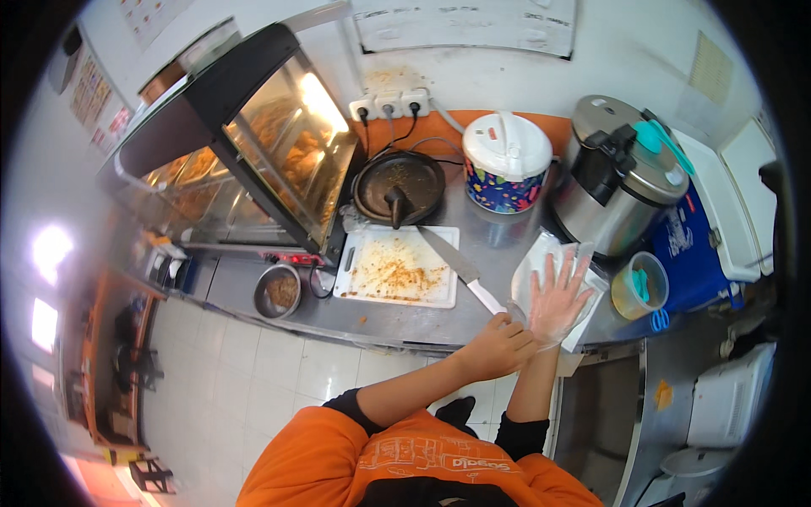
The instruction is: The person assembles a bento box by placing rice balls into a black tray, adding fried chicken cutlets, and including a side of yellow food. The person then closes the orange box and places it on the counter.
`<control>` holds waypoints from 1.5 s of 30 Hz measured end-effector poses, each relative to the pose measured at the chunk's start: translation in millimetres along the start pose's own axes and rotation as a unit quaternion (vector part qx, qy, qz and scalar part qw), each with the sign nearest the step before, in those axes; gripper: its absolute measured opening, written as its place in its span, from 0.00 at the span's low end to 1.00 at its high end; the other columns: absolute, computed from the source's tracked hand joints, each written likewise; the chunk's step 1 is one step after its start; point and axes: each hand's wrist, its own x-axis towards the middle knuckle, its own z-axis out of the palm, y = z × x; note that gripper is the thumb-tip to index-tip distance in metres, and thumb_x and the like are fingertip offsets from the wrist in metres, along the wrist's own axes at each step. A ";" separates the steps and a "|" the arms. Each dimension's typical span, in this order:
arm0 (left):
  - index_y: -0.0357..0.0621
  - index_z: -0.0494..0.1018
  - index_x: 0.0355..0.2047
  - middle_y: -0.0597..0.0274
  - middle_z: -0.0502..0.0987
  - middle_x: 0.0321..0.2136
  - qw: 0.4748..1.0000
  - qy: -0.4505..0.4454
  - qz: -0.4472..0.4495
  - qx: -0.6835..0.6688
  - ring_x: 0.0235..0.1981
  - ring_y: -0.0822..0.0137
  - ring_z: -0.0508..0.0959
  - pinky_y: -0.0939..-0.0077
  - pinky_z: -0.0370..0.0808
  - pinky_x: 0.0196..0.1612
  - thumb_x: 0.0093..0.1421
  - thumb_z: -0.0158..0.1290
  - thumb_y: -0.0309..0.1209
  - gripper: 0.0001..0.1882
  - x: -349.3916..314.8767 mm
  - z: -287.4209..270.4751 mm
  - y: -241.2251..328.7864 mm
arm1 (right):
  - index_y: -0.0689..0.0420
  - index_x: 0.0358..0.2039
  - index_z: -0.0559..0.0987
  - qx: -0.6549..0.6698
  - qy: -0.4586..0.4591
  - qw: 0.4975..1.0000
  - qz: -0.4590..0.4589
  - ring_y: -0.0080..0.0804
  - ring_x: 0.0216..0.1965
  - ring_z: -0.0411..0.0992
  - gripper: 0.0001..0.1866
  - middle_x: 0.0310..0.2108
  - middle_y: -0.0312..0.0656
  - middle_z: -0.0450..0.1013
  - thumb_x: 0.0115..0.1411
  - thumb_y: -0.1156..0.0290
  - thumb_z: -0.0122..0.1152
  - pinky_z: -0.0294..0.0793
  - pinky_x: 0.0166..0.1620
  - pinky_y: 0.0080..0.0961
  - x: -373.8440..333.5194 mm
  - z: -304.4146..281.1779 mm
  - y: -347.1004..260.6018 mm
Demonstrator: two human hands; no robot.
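A clear plastic glove (pixel 545 334) covers my right hand (pixel 557 291), which is held palm down with its fingers spread over a white paper or plastic pack (pixel 528 262). My bare left hand (pixel 504 342) is closed at the right wrist, its fingers pinching the loose cuff of that glove. Just beyond the left hand lies a large knife (pixel 452 255) with a white handle. Its blade rests on the edge of a white cutting board (pixel 401 275), which is strewn with orange-brown crumbs. Neither hand touches the knife as far as I can see.
A lit glass display warmer (pixel 296 144) holding fried food stands at the left. Around the steel counter are a metal bowl (pixel 277 291), a dark stone mortar (pixel 372 190) with a pestle, a patterned rice cooker (pixel 507 190), a steel drink urn (pixel 591 224), a clear tub (pixel 625 296) and a blue cooler (pixel 688 245).
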 end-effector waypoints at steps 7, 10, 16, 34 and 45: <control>0.42 0.70 0.39 0.59 0.74 0.37 0.986 0.039 -0.163 0.007 0.35 0.60 0.76 0.66 0.73 0.42 0.51 0.55 0.28 0.14 -44.3 -25.9 -7.6 | 0.62 0.63 0.66 -0.575 -0.139 0.732 -0.340 0.59 0.69 0.52 0.31 0.69 0.52 0.55 0.70 0.51 0.39 0.53 0.67 0.52 6.0 9.5 62.6; 0.38 0.70 0.39 0.54 0.73 0.38 0.970 0.014 -0.234 -0.071 0.36 0.54 0.77 0.65 0.76 0.40 0.51 0.56 0.25 0.14 -67.4 -42.1 -17.4 | 0.59 0.63 0.66 -0.626 -0.141 0.715 -0.278 0.57 0.68 0.53 0.32 0.69 0.52 0.55 0.70 0.47 0.38 0.52 0.67 0.51 0.1 27.1 92.1; 0.37 0.70 0.37 0.52 0.71 0.38 0.963 -0.023 -0.216 -0.157 0.37 0.54 0.77 0.65 0.77 0.39 0.52 0.56 0.26 0.12 -105.5 -73.6 -34.2 | 0.43 0.73 0.46 -0.100 -0.172 0.960 0.196 0.43 0.73 0.41 0.43 0.74 0.37 0.42 0.65 0.31 0.29 0.37 0.71 0.51 -43.5 87.6 153.1; 0.41 0.78 0.40 0.54 0.79 0.26 0.678 0.027 -0.718 -0.154 0.23 0.64 0.78 0.70 0.74 0.29 0.63 0.53 0.29 0.08 -491.7 -308.9 -85.2 | 0.51 0.34 0.82 -0.679 -0.711 0.182 0.016 0.38 0.44 0.76 0.09 0.30 0.42 0.79 0.57 0.63 0.58 0.64 0.54 0.34 -136.5 299.3 486.7; 0.39 0.78 0.38 0.67 0.69 0.15 0.653 0.109 -0.731 -0.166 0.16 0.80 0.62 0.79 0.60 0.20 0.65 0.52 0.26 0.06 -462.0 -296.2 -122.7 | 0.54 0.39 0.81 -0.604 -0.578 0.549 0.002 0.35 0.43 0.75 0.14 0.41 0.41 0.78 0.66 0.66 0.46 0.73 0.52 0.29 -102.9 229.2 341.4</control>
